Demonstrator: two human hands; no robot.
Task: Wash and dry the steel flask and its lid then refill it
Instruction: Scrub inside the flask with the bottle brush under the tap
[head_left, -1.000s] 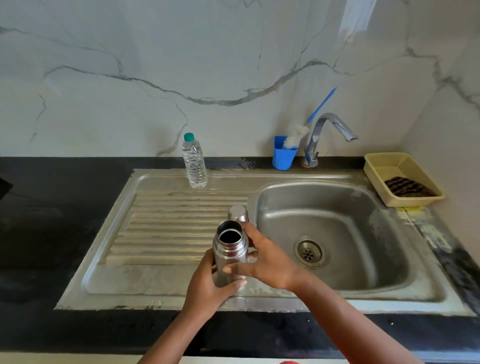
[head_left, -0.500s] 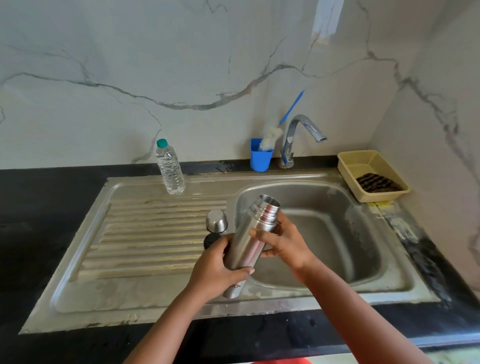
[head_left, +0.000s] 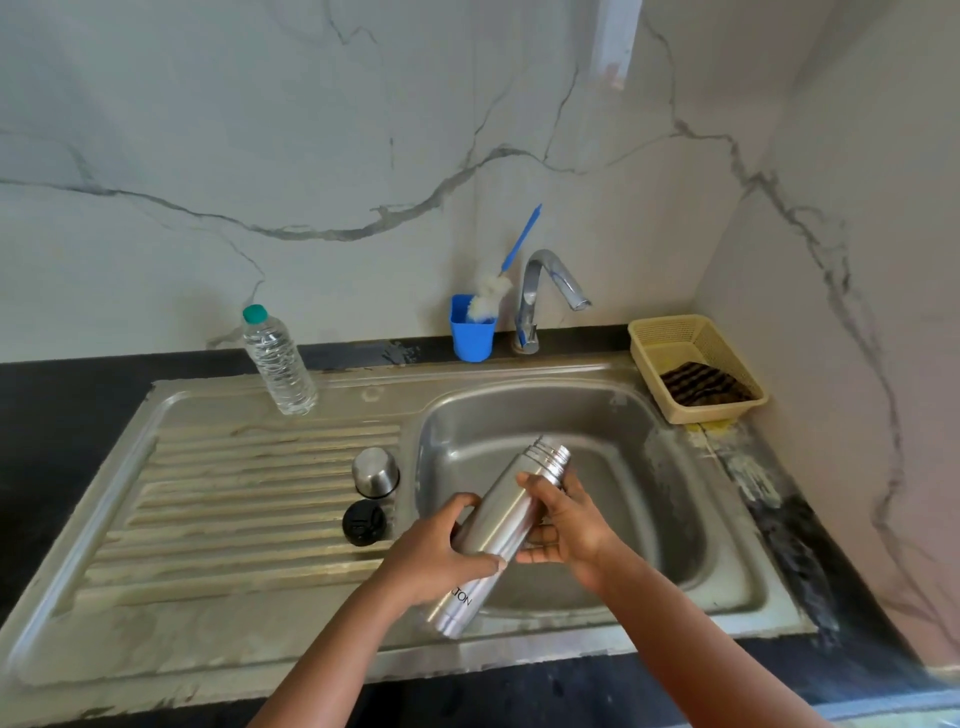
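Note:
The steel flask (head_left: 496, 525) is tilted over the sink basin (head_left: 613, 426), its open threaded mouth pointing up and to the right. My left hand (head_left: 431, 551) grips its lower body. My right hand (head_left: 566, 525) holds it just under the neck. On the ribbed drainboard (head_left: 234, 499) to the left stand the steel cup lid (head_left: 375, 472) and, in front of it, the black inner stopper (head_left: 363, 523).
A clear water bottle with a green cap (head_left: 278, 361) stands at the back of the drainboard. A blue cup with a bottle brush (head_left: 472, 327) sits beside the tap (head_left: 545, 296). A yellow basket holding a dark cloth (head_left: 696, 364) stands at the right corner.
The flask has gone from upright over the sink's front edge to tilted with its mouth over the basin. Both hands kept hold of it, and the view has shifted right.

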